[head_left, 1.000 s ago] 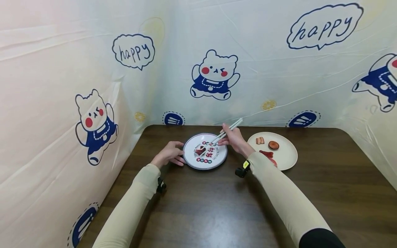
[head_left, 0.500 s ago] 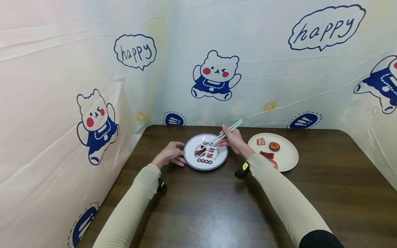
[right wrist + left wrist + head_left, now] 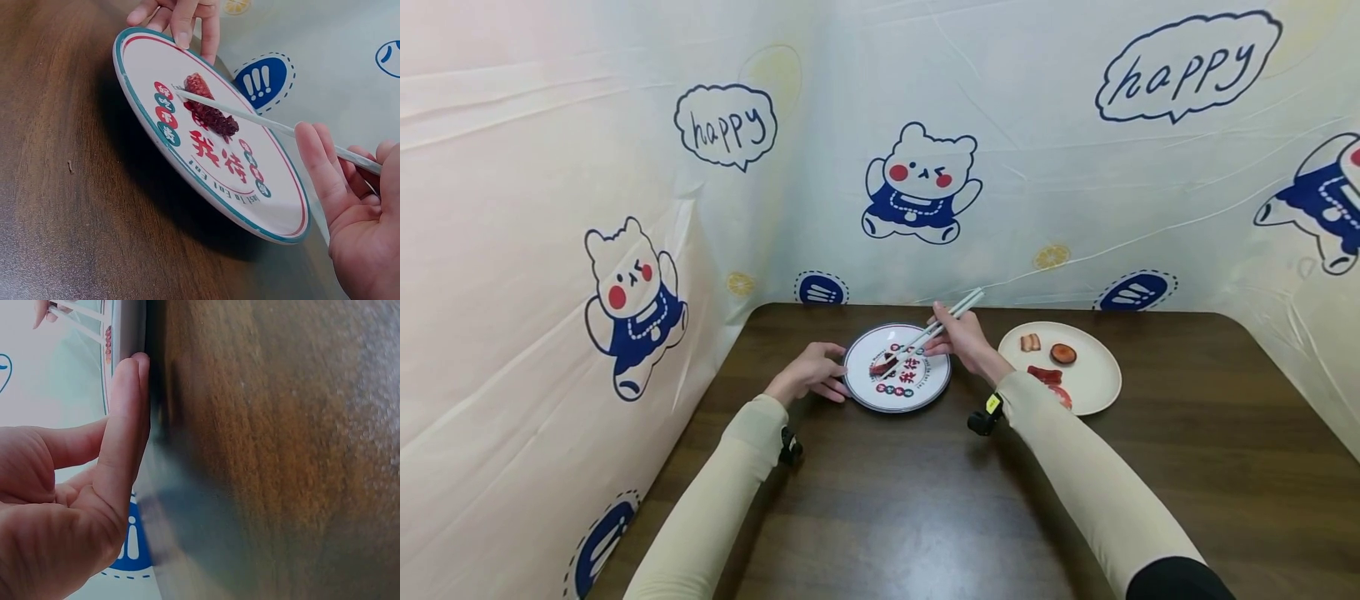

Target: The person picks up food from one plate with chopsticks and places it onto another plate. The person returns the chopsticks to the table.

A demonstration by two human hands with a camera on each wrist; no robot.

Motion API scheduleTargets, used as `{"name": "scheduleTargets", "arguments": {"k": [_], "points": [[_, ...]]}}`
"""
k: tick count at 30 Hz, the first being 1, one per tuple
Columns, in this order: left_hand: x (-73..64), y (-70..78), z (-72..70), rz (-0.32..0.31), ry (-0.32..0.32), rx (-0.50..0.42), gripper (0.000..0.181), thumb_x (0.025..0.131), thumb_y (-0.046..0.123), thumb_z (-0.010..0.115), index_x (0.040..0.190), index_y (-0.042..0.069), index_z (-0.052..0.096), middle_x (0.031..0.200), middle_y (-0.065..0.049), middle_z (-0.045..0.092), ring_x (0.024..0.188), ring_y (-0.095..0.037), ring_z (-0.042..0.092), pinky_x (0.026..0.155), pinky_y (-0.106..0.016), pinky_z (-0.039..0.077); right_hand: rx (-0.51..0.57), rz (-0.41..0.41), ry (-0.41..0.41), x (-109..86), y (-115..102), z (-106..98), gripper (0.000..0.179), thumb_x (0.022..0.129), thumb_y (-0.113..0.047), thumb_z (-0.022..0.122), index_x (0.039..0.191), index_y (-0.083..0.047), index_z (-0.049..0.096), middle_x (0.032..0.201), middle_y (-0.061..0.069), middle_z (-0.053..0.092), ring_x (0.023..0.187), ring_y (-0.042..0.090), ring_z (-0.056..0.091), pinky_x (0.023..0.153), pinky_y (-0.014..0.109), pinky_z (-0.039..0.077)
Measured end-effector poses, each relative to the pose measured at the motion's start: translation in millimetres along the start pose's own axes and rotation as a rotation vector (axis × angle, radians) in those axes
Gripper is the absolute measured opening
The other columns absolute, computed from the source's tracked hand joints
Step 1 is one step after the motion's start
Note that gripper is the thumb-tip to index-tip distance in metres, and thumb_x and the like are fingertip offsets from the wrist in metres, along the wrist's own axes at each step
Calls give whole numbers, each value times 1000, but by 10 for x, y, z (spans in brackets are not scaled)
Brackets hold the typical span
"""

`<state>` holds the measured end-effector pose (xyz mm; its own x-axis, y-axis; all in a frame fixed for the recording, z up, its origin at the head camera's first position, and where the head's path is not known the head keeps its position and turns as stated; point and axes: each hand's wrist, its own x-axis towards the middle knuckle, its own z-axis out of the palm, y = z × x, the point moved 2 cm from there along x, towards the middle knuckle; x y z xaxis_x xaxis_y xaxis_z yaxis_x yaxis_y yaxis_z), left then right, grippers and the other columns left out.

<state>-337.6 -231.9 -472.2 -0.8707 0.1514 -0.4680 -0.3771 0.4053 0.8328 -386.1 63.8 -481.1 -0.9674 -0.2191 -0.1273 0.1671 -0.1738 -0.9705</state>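
A white plate (image 3: 927,385) with a blue rim and red printed characters lies on the table. At its left edge my left hand (image 3: 811,372) holds the rim, thumb over it and fingers along the side. My right hand (image 3: 961,340) grips a pair of pale chopsticks (image 3: 967,302) slanting down to the left. Their tips meet a dark red, meat-like piece of food (image 3: 883,367) on the plate. In the right wrist view the food (image 3: 209,109) has a lighter reddish end and a dark, lumpy end. Whether it touches the plate I cannot tell.
Right of my right hand stands a cream plate (image 3: 1099,379). On it lie a bacon-like piece (image 3: 1030,342), a round brown slice (image 3: 1063,354), a red strip (image 3: 1047,374) and a pinkish piece partly behind my sleeve. A printed cloth (image 3: 1037,150) encloses the brown table (image 3: 880,500).
The chopsticks and right hand have shifted slightly left, and the food on the plate has shifted and turned a little under the tips. My left hand stays at the rim.
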Motion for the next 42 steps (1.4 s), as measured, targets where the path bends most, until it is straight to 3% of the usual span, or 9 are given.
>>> {"name": "scheduleTargets", "arguments": {"k": [9,21,30,37,42], "points": [[-9,19,-9,-3,-21,-4,56,107,3,57,159,1,36,110,-26,63,75,-27,75,71,-41,67,-45,-38,-6,-26,-77,57,58,112,-41,50,128,15,55,79,19,72,60,22,73,66,39,67],[1,9,15,-10,-7,-17,55,107,0,57,158,0,37,106,-27,66,74,-28,75,71,-42,67,-9,-60,10,-69,-170,51,57,112,-40,51,126,15,55,82,21,69,59,21,72,66,40,67],[-1,21,25,-4,-8,-12,55,107,0,56,159,0,36,106,-26,65,74,-28,75,71,-42,67,13,-79,-20,-122,-259,78,57,113,-40,50,126,15,55,98,36,66,59,20,71,64,38,67],[3,29,32,-3,-7,-14,56,107,0,56,159,1,36,107,-27,64,74,-28,75,70,-42,67,29,-107,-30,-155,-311,19,56,112,-39,51,122,16,56,82,20,69,58,20,70,62,36,66],[-4,24,25,-8,2,-11,56,107,0,56,159,1,36,107,-27,65,74,-28,75,70,-42,67,46,-127,-31,-186,-327,-45,51,112,-39,53,114,12,59,79,19,68,58,21,71,62,36,66]]}}
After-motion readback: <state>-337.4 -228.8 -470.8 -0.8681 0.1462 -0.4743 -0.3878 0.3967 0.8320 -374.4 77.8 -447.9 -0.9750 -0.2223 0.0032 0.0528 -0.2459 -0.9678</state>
